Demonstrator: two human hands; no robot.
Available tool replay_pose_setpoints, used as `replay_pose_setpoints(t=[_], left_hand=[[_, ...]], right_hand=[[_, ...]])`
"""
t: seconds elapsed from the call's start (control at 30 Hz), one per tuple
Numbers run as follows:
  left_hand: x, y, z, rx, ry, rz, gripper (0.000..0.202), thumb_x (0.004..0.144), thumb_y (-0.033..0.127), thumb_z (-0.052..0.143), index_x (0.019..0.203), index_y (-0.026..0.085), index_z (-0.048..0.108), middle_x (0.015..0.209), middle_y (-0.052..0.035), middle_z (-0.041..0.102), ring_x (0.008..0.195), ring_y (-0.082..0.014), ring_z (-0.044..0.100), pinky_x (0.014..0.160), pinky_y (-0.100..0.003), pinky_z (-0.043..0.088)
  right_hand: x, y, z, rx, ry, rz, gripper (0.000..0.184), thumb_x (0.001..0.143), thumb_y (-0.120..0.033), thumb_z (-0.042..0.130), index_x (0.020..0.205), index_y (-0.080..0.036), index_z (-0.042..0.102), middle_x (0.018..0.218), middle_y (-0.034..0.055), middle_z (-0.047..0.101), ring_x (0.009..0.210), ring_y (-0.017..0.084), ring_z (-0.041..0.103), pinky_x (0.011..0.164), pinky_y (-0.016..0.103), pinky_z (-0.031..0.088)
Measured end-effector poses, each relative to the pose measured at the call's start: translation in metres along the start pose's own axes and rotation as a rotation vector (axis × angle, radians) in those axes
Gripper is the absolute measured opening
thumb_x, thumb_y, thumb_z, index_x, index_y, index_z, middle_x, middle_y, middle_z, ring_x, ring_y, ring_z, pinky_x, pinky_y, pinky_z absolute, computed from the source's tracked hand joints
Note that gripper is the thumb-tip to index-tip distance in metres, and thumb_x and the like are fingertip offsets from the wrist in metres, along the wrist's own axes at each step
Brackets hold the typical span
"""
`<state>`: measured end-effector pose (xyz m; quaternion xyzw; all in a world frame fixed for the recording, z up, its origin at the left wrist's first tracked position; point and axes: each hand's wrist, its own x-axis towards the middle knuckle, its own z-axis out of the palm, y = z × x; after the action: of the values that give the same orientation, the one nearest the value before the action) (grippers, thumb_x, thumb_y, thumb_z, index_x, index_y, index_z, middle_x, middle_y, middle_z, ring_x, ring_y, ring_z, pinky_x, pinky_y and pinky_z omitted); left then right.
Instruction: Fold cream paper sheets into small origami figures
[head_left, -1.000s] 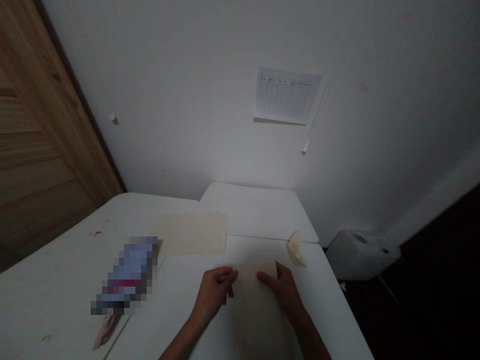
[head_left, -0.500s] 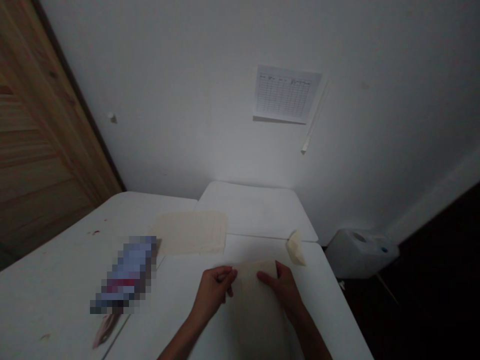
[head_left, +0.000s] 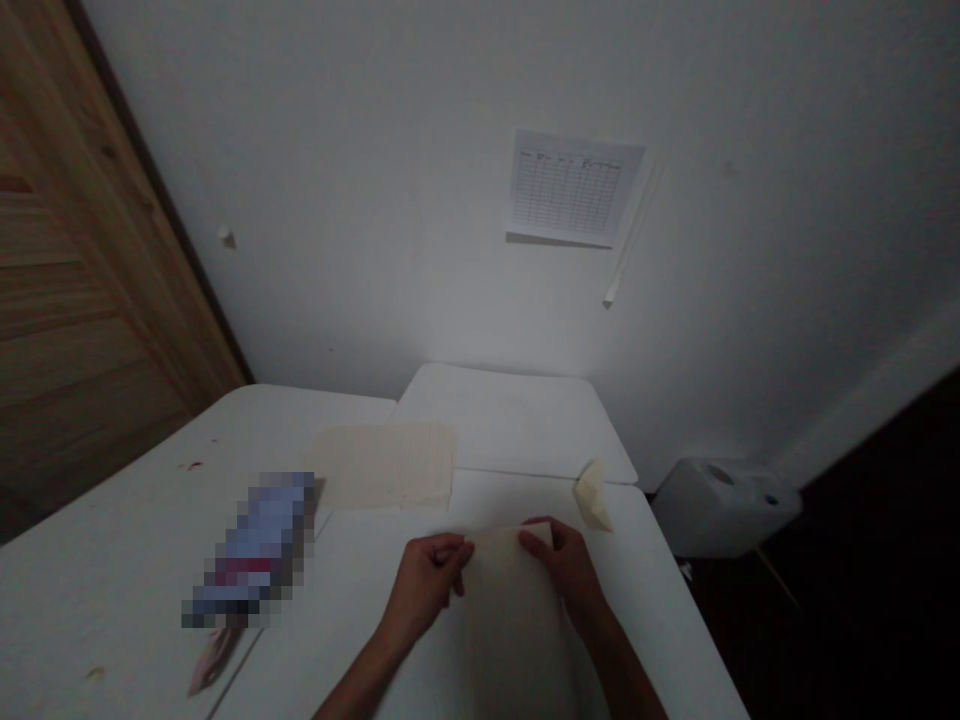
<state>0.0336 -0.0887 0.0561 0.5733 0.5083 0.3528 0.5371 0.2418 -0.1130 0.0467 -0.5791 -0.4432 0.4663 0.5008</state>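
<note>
A long pale beige piece of cloth (head_left: 514, 630) hangs or lies below my hands, its far edge held up between them; the near end runs out of view. My left hand (head_left: 431, 580) pinches the far left corner between thumb and fingers. At the far right corner, my right hand (head_left: 562, 565) grips the edge, thumb on top and fingers behind. Beyond my left hand, another flat beige cloth (head_left: 386, 465) lies on the white table (head_left: 360, 600). A small folded beige scrap (head_left: 592, 497) sits past my right hand.
A blurred-out blue and red item (head_left: 259, 545) with a pinkish strip (head_left: 214, 660) lies on the table's left side. A white plastic jug (head_left: 731, 505) stands on the floor at right. A printed sheet (head_left: 574, 190) hangs on the wall, and a wooden door (head_left: 82, 270) is at left.
My right hand's fingers have shifted slightly on the cloth's right corner, with more finger now showing behind the edge. My left hand keeps its pinch in the same place.
</note>
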Motion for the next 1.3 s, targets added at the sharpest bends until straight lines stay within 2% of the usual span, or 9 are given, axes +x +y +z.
replay_pose_setpoints(t=[0.27, 0.43, 0.57, 0.7, 0.87, 1.03, 1.3], left_hand=[[0.005, -0.009, -0.008, 0.052, -0.004, -0.024, 0.061, 0.067, 0.072, 0.058, 0.076, 0.012, 0.069, 0.042, 0.0018, 0.051, 0.033, -0.0078, 0.033, 0.036, -0.02, 0.024], [0.01, -0.013, -0.014, 0.042, -0.023, -0.042, 0.065, 0.065, 0.074, 0.057, 0.076, 0.01, 0.069, 0.038, 0.0027, 0.049, 0.031, -0.0073, 0.03, 0.036, -0.02, 0.022], [0.016, -0.02, -0.017, 0.058, -0.048, -0.023, 0.061, 0.069, 0.07, 0.057, 0.076, 0.01, 0.068, 0.038, 0.0026, 0.048, 0.032, -0.0079, 0.031, 0.037, -0.021, 0.023], [0.024, -0.027, -0.017, 0.234, -0.071, 0.047, 0.052, 0.077, 0.063, 0.048, 0.067, 0.014, 0.063, 0.041, 0.0021, 0.048, 0.035, -0.0102, 0.037, 0.039, -0.022, 0.027], [0.038, -0.032, -0.012, 0.43, -0.007, 0.113, 0.036, 0.08, 0.044, 0.049, 0.057, 0.016, 0.058, 0.05, 0.0009, 0.052, 0.047, -0.0132, 0.048, 0.048, -0.022, 0.031], [0.042, -0.03, -0.007, 0.665, 0.046, 0.157, 0.026, 0.082, 0.027, 0.05, 0.062, 0.017, 0.061, 0.059, -0.001, 0.06, 0.059, -0.015, 0.055, 0.056, -0.024, 0.031], [0.049, -0.026, -0.003, 0.955, 0.097, 0.233, 0.025, 0.091, 0.027, 0.045, 0.075, 0.02, 0.062, 0.077, -0.0045, 0.066, 0.076, -0.0198, 0.062, 0.063, -0.026, 0.034]], right_hand=[[0.002, 0.013, -0.006, 0.041, 0.04, 0.106, 0.045, 0.065, -0.054, 0.074, 0.083, -0.013, 0.073, 0.067, 0.003, 0.067, 0.057, 0.016, 0.059, 0.053, 0.025, 0.045], [0.005, 0.021, -0.01, 0.115, 0.049, 0.161, 0.048, 0.059, -0.057, 0.077, 0.079, -0.013, 0.073, 0.067, 0.0048, 0.068, 0.057, 0.017, 0.061, 0.056, 0.029, 0.051], [0.01, 0.028, -0.011, -0.049, 0.061, 0.07, 0.05, 0.065, -0.061, 0.07, 0.076, -0.012, 0.073, 0.065, 0.0059, 0.068, 0.055, 0.018, 0.062, 0.054, 0.031, 0.051], [0.016, 0.032, -0.012, -0.164, 0.089, 0.0, 0.043, 0.07, -0.056, 0.066, 0.07, -0.013, 0.072, 0.059, 0.0045, 0.066, 0.05, 0.017, 0.059, 0.051, 0.029, 0.048], [0.023, 0.031, -0.011, -0.318, 0.132, -0.097, 0.031, 0.073, -0.046, 0.065, 0.07, -0.016, 0.073, 0.069, 0.007, 0.072, 0.066, 0.023, 0.066, 0.063, 0.032, 0.049], [0.029, 0.034, -0.008, -0.462, 0.165, -0.17, 0.027, 0.076, -0.042, 0.06, 0.071, -0.019, 0.074, 0.072, 0.0068, 0.073, 0.069, 0.023, 0.067, 0.067, 0.032, 0.049], [0.038, 0.034, -0.007, -0.678, 0.2, -0.278, 0.022, 0.082, -0.034, 0.056, 0.077, -0.02, 0.072, 0.077, 0.005, 0.071, 0.068, 0.019, 0.064, 0.069, 0.029, 0.046]])
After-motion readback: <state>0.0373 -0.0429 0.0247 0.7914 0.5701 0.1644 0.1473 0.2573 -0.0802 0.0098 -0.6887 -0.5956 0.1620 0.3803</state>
